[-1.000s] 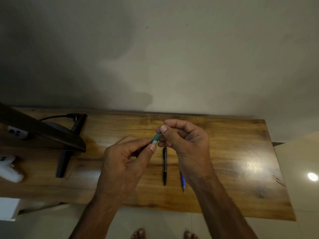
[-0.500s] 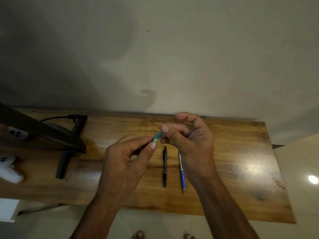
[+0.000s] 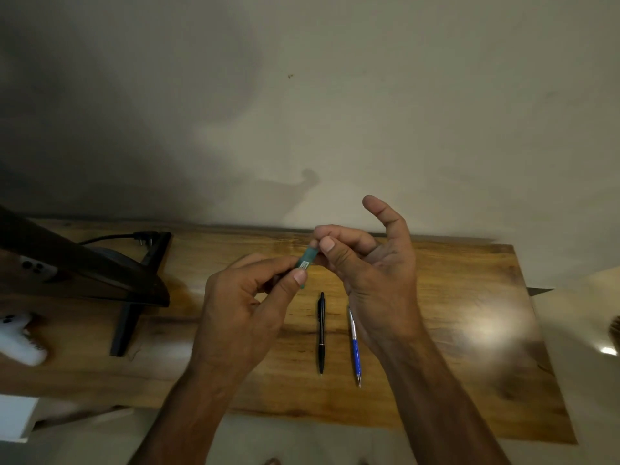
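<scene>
Since the small teal tube (image 3: 307,260) is only pinched, the left hand (image 3: 241,317) on its lower end and the right hand (image 3: 372,273) on its upper, above the black pen (image 3: 321,333) on the bench (image 3: 453,330), a hard tug could slip it free onto that pen

A single view is given, taken from the person's head through a wide-angle lens. It is aimed forward and down across the desk (image 3: 453,380) toward the wall (image 3: 369,112). The left hand (image 3: 241,317) and right hand (image 3: 372,276) are seen close at centre, and the floor (image 3: 302,444) is caught along the bottom edge.
</scene>
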